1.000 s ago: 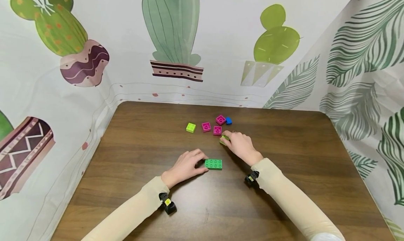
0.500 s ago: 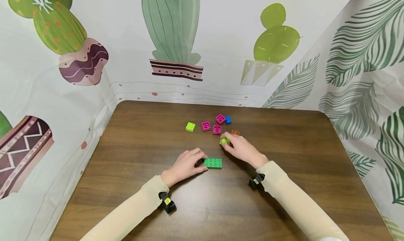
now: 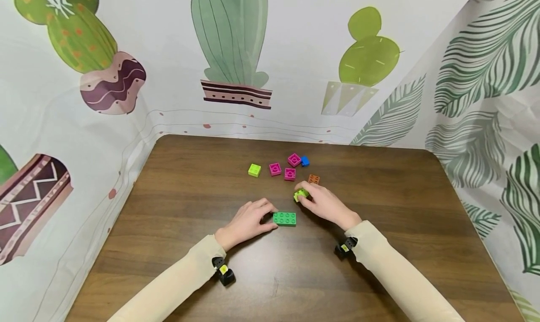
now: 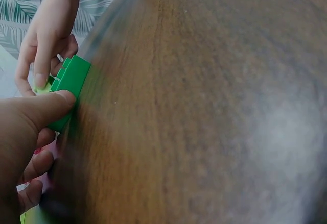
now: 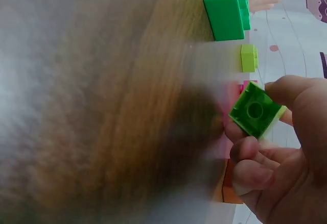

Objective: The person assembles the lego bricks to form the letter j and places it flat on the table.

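My left hand pinches the left end of a long green building brick between thumb and fingers; the brick lies studs up on the wooden table. In the left wrist view the thumb presses along the side of this green brick. Farther back and to the right, my right hand grips a small square lime green brick with its fingertips. Seen from the right wrist, the hollow underside of the lime brick is tilted toward the camera. An orange brick sits just behind the right hand.
Three magenta bricks lie behind the hands, the nearest magenta brick with its hollow side up. A blue brick is next to the rearmost one. Another lime brick stands to their left. A printed cloth hangs behind the table.
My right hand has drawn slightly nearer and rightward with the lime brick, which now appears tilted. The orange brick behind it has come into sight. My left hand stays on the green brick.
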The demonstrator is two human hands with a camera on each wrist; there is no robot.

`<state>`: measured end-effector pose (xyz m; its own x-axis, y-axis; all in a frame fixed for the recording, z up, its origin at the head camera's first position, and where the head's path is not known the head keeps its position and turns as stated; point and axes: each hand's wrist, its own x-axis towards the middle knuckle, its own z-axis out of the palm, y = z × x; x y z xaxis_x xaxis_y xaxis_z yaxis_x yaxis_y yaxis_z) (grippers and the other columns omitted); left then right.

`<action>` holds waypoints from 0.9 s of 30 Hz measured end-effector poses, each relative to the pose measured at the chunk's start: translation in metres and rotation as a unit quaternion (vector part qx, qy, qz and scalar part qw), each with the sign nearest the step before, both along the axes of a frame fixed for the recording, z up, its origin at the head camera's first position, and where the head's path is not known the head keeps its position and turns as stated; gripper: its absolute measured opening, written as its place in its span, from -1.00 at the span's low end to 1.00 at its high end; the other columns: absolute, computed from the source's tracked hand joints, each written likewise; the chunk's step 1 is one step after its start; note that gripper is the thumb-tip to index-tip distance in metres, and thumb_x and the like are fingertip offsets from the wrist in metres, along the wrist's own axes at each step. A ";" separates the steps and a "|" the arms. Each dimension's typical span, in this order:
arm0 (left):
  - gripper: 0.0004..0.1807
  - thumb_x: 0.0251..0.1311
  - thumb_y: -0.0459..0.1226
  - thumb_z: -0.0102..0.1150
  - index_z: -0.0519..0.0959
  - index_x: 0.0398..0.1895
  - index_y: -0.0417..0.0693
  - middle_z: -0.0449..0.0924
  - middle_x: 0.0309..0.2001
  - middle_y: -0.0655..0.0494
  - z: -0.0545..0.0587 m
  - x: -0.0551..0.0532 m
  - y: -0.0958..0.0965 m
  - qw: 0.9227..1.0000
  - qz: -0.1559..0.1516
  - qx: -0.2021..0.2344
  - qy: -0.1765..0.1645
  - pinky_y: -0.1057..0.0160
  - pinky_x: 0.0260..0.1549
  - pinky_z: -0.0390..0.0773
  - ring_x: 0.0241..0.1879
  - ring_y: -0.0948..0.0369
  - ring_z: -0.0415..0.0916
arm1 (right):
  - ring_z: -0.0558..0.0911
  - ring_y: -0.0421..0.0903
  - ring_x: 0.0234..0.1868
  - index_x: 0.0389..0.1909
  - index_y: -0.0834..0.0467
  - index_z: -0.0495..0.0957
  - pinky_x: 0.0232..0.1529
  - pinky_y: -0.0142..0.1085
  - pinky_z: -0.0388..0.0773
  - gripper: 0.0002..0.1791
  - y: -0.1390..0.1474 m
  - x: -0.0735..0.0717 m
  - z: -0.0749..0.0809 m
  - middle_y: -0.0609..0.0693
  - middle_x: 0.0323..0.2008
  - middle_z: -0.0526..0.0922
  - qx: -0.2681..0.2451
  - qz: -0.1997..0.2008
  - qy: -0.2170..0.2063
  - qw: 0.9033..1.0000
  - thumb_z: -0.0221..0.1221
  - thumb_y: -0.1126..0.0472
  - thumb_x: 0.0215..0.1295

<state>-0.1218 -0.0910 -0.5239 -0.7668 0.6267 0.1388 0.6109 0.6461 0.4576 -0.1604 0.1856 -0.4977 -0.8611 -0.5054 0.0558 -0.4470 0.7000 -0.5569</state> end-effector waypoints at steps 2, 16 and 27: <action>-0.65 0.29 0.00 0.43 0.68 0.06 0.12 0.63 -0.03 0.22 0.000 0.000 0.000 1.000 0.000 0.001 -0.003 0.14 -0.13 0.52 -0.18 0.29 0.51 | 0.63 -0.03 -0.10 0.28 0.09 0.51 -0.03 -0.04 0.61 -0.61 0.001 0.003 0.000 0.03 0.01 0.67 0.002 0.003 -0.011 1.000 0.22 0.10 0.52; -0.66 0.28 0.00 0.43 0.67 0.04 0.13 0.62 -0.05 0.23 -0.001 0.001 0.000 1.000 0.002 0.004 0.004 0.15 -0.15 0.50 -0.21 0.31 0.48 | 0.50 -0.24 -0.45 0.24 0.14 0.54 -0.44 -0.33 0.50 -0.57 0.003 0.021 0.007 -0.12 -0.34 0.60 -0.068 -0.012 -0.057 0.996 0.34 0.17 0.41; -0.67 0.29 0.01 0.42 0.68 0.03 0.15 0.63 -0.03 0.25 -0.002 -0.002 0.001 1.000 -0.002 0.008 -0.006 0.16 -0.15 0.50 -0.19 0.32 0.51 | 0.50 -0.24 -0.41 0.19 0.08 0.55 -0.41 -0.34 0.49 -0.62 0.005 0.035 0.002 -0.08 -0.18 0.61 -0.108 0.002 -0.084 0.991 0.35 0.18 0.41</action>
<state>-0.1236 -0.0902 -0.5255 -0.7655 0.6280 0.1398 0.6084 0.6358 0.4749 -0.1259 0.1905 -0.4957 -0.8658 -0.5001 0.0189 -0.3373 0.5552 -0.7602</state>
